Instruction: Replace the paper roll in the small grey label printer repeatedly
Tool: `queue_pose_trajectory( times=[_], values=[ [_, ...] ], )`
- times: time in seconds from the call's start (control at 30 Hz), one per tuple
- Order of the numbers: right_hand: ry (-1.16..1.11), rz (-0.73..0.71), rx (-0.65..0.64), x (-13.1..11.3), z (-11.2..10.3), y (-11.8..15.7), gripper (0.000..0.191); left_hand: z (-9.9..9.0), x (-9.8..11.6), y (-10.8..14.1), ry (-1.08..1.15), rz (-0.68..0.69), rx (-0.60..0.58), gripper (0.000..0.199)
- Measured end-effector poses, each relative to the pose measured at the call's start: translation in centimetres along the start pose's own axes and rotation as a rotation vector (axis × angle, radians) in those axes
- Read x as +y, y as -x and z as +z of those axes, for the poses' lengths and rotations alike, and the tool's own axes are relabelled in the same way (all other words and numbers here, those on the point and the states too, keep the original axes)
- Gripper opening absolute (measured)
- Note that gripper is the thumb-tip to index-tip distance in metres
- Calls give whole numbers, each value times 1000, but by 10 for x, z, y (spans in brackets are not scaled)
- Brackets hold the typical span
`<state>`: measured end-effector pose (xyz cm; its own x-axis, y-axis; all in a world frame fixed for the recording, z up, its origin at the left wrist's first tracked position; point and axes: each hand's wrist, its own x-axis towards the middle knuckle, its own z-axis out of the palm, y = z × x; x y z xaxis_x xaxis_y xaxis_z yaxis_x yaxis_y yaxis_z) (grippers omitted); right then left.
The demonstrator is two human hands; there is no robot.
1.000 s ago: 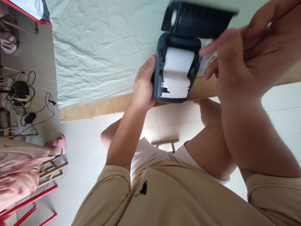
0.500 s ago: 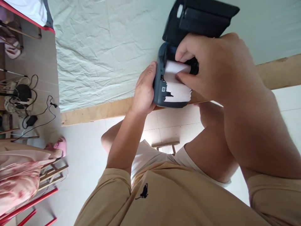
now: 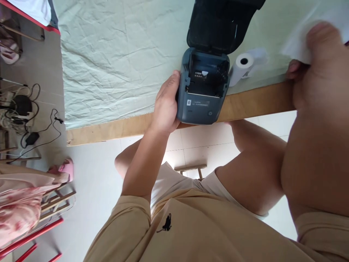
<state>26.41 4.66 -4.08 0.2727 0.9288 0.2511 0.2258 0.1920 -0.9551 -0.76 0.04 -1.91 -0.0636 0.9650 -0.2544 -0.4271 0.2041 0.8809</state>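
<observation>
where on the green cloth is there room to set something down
The widest bare patch of green cloth lies left of the portable printer and left hand, bordered below by the wooden table edge. A narrower gap separates the paper roll from the right hand, which holds blurred white paper. Just right of the printer is crowded: the roll sits there.

- Left hand [image 3: 166, 103] curled in a grip, wrist nearly straight
- Left forearm [image 3: 145, 156] angled forward and inward
- Right hand [image 3: 324, 65] pinching, slightly blurred
- Right forearm [image 3: 316, 156] reaching forward
- 2 hands well apart
</observation>
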Motion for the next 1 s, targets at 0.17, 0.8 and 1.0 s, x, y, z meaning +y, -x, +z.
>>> queue_pose_trajectory(
  times=[0.17, 0.8, 1.0],
  values=[
    [318, -108, 143, -9, 9, 19, 28, 7, 7, 2, 66, -85, -163, 37],
    [664, -174, 15, -18, 0, 22, 77, 21, 12, 9, 71, -115, -32, 38],
    [619, -651, -23, -30, 13, 39, 50, 18, 11, 7, 60, -129, -73, 43]
  ],
)
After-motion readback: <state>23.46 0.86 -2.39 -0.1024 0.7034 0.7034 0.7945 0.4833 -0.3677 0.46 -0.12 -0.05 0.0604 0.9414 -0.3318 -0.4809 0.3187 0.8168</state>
